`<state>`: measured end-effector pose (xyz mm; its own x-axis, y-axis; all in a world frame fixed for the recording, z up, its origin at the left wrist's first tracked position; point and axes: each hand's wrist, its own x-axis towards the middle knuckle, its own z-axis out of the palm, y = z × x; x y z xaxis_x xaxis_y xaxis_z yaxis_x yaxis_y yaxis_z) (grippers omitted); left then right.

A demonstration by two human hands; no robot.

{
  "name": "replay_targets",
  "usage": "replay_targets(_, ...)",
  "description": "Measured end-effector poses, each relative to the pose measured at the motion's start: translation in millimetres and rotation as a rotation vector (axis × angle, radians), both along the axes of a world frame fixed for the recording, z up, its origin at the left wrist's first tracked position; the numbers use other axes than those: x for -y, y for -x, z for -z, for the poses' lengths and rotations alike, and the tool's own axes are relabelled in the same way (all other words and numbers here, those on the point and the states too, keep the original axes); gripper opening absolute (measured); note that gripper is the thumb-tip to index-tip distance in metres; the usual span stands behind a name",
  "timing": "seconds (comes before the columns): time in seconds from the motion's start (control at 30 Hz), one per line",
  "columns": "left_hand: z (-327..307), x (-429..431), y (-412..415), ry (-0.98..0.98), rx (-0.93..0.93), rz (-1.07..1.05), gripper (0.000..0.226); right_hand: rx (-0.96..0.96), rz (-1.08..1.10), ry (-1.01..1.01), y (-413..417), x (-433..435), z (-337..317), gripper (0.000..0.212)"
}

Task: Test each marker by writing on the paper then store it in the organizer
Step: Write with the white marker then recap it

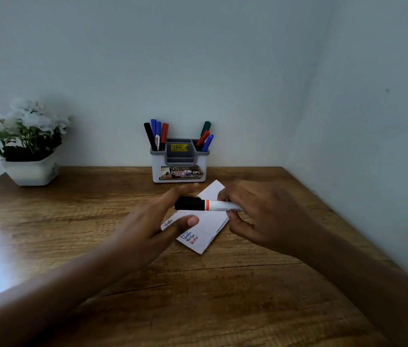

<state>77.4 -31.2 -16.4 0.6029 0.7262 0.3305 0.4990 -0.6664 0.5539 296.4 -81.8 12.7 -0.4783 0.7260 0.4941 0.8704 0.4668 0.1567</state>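
A wooden table (223, 284), set into a corner of the room, is found to carry all items. A potted white-flowered plant (31, 171) is stationed at the far left corner, well apart from the work. The organizer (154, 166) is placed at the middle of the far edge, against the wall, where it is judged to be within reach yet out of the writing area; stored markers are stood leaning in its left compartment (157, 135) and its right compartment (205, 139). The folded paper (210, 226) is laid just in front of the organizer, and short lines of blue and red writing (189, 237) are noted on its near part, judged to be test marks. The right hand (260, 214) is closed round the white barrel of the marker (208, 205), which is held level above the paper. The left hand (147, 221) is held open, fingers straight beside the black cap (189, 204), thumb apart below it; contact with the cap cannot be told. Whether uncapping for a test or capping for storage is in hand cannot be determined
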Motion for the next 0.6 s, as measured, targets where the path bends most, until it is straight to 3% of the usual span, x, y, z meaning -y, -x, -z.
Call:
replay_targets(0.17, -13, 5, -4, 0.033, 0.133, -0.019, 0.014, 0.036, -0.019, -0.07, 3, 1, 1, 0.033)
replay_targets(0.4, -19, 11, -3, 0.078, 0.132, -0.001, 0.031, 0.184, 0.015, -0.178, 9, 2, 3, 0.04)
replay_targets(0.6, -23, 10, -2, -0.068, 0.113, -0.014, 0.009, 0.216, -0.042, -0.219, 5, -2, -5, 0.036)
